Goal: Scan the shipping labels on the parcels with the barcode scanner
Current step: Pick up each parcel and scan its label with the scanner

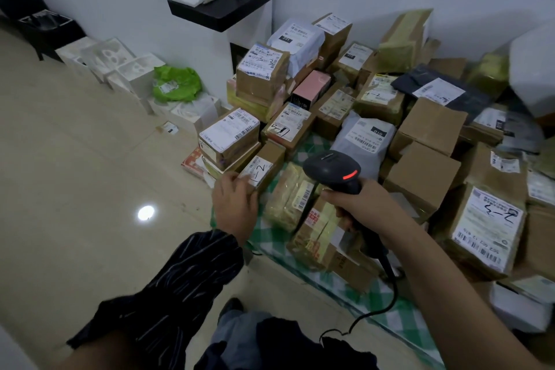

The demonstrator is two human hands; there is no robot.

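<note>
— Nearest the lens, what sat along the bottom edge?

— Dark clothing, a trouser knee (237, 336) and a shoe (231, 306). From there a striped sleeve (186, 279) ran up to the left hand (234, 204).

— How were the fingers?

— Those of the left hand were curled over the near end of a small box (264, 170) with a handwritten label, at the lower left corner of the parcel pile (375, 99). It looked like a grip, though the thumb was hidden. The right hand (360, 204) was wrapped round the handle of the barcode scanner (333, 168), just right of centre. The scanner's head was raised over the pile and a red light glowed on its back. Its cable (387, 288) dropped toward the bottom centre.

— Where was the room to move?

— On the left. That half of the frame was bare tiled floor (90, 189), open up to the wall. The pile filled the centre and right, lying on a green checked cloth (390, 309) whose near edge ran diagonally toward the lower right.

— What crowded the scanner?

— A grey mailer bag (363, 138) lay just behind its head. A yellow-taped parcel (291, 198) lay below it, between the two hands. Plain brown boxes (426, 171) stood to its right.

— And along the wall?

— A black-topped stand (222, 3) stood at upper centre, just beside the pile's back corner. White foam blocks (120, 66) and a green bag (175, 84) lined the upper left.
</note>
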